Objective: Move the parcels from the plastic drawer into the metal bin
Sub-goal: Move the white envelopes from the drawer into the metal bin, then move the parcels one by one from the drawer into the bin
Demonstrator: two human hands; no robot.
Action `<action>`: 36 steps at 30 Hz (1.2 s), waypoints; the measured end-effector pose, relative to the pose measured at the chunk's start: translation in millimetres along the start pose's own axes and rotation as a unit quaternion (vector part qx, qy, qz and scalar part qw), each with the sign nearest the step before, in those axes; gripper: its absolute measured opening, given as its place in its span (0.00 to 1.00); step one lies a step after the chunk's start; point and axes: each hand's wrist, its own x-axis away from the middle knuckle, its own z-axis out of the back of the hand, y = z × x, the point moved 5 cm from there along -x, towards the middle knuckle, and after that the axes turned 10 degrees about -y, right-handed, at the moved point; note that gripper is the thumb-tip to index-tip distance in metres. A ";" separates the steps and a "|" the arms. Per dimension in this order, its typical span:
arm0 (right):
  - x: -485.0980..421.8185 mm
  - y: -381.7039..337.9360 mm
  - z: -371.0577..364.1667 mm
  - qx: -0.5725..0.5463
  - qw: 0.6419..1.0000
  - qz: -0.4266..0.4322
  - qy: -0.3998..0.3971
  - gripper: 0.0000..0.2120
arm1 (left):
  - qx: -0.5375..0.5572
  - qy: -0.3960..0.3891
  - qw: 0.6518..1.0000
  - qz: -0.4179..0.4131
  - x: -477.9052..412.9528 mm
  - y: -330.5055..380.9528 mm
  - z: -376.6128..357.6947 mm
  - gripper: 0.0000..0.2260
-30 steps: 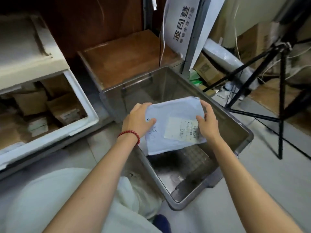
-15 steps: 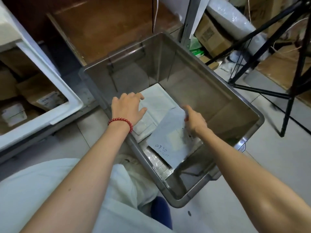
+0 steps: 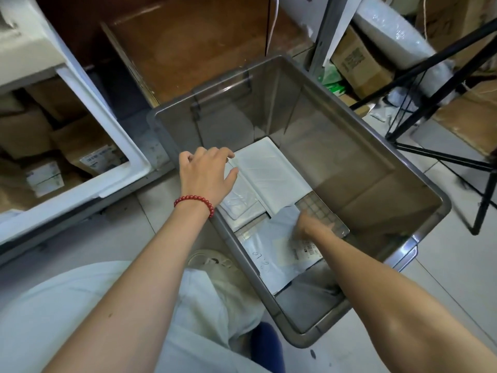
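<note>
The right hand (image 3: 309,226) is reaching down into the metal bin (image 3: 349,157) and is touching the far edge of the grey parcel (image 3: 269,254). This parcel is lying flat on the bin floor at the near end, with one side running along the wall nearest the person's left. Blur is hiding the right fingers, so pinching cannot be told from pressing. The left hand (image 3: 207,173) is hovering at the bin's rim, fingers loosely spread and holding nothing, beside the white parcels (image 3: 271,170). The plastic drawer (image 3: 129,170), with brown boxes (image 3: 88,146) inside, is sitting to the left. The left hand is nearer to it, so the next pickup is probably falling to that hand.
</note>
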 end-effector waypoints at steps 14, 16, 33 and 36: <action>120.8 -76.2 96.8 0.014 0.905 0.252 0.341 0.32 | -0.036 0.022 0.998 0.045 27.4 -59.9 58.2 0.19; 139.8 -102.4 94.4 0.044 0.893 0.289 0.341 0.32 | -0.052 0.020 0.996 0.066 38.5 -76.6 70.4 0.20; 268.3 -299.7 -4.5 0.163 0.808 0.492 0.280 0.30 | -0.051 -0.016 0.939 0.340 218.3 -294.0 132.4 0.24; 274.6 -328.3 -20.7 0.169 0.819 0.491 0.246 0.30 | -0.027 -0.030 0.924 0.380 234.6 -314.7 117.9 0.26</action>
